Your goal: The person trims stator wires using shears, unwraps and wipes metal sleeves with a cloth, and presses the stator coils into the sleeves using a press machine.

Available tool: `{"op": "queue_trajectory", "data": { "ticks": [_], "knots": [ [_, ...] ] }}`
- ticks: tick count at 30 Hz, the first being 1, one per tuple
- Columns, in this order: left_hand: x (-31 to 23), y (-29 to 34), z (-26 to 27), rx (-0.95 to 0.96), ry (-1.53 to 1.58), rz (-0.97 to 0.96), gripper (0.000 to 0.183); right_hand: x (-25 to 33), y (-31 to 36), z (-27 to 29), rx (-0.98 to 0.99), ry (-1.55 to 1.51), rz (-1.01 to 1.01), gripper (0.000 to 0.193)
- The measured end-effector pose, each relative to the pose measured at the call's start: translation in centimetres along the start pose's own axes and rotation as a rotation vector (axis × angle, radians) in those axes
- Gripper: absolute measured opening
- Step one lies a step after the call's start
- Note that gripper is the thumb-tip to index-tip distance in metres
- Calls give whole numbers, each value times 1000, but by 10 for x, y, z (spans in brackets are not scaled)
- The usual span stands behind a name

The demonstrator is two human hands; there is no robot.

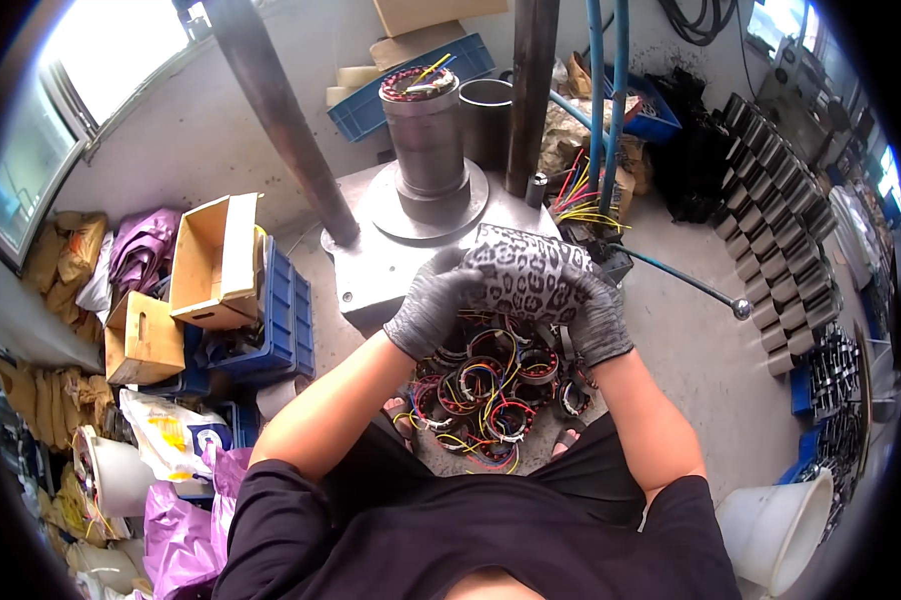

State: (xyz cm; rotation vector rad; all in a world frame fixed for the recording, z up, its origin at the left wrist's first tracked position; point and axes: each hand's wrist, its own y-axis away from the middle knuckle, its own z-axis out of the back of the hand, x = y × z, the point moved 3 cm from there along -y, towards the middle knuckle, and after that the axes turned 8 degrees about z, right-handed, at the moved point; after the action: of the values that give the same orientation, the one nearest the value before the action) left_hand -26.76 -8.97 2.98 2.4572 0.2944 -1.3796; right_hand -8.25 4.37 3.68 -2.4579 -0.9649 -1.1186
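A grey-and-black leopard-spotted, rounded oblong piece [523, 272] — material unclear — is held crosswise between the left hand [433, 298] and right hand [599, 314], its right end slightly lower. It overlaps the grey metal plate [371, 265] toward the near right corner.

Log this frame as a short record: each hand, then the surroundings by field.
Left hand: grey-gloved, holding the rounded black-and-white leopard-print object at its left
Right hand: grey-gloved, holding its right side
Ahead: tall grey metal cylinder above a round grey metal disc
Floor: cluster of wire-wound rings with red, yellow and blue leads
Far right: stacked grey metal cylinders
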Motion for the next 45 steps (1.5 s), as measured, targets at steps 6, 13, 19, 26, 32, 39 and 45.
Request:
{"op": "queue_trajectory", "data": {
  "ticks": [6,13,19,26,32,39,45],
  "knots": [
    [12,-12,-2,185,475,279,52,-5,8,5,125,256,228,32],
    [-12,-16,-7,433,614,156,53,-9,1,1,185,114,143,34],
    [-18,0,-12,40,-39,23,39,-5,-1,-10,111,50,11,41],
    [-15,4,5,389,-609,-203,43,-1,-20,28,20,-54,-121,44],
    [-17,23,-12,519,-905,-75,47,11,-14,31,31,31,-174,50],
    [-2,-17,23,156,-929,-386,32,18,-24,41,-60,-61,-104,47],
    [-6,-31,53,-296,-1257,-230,40,24,-28,37,-193,-73,-101,49]
  ]
}}
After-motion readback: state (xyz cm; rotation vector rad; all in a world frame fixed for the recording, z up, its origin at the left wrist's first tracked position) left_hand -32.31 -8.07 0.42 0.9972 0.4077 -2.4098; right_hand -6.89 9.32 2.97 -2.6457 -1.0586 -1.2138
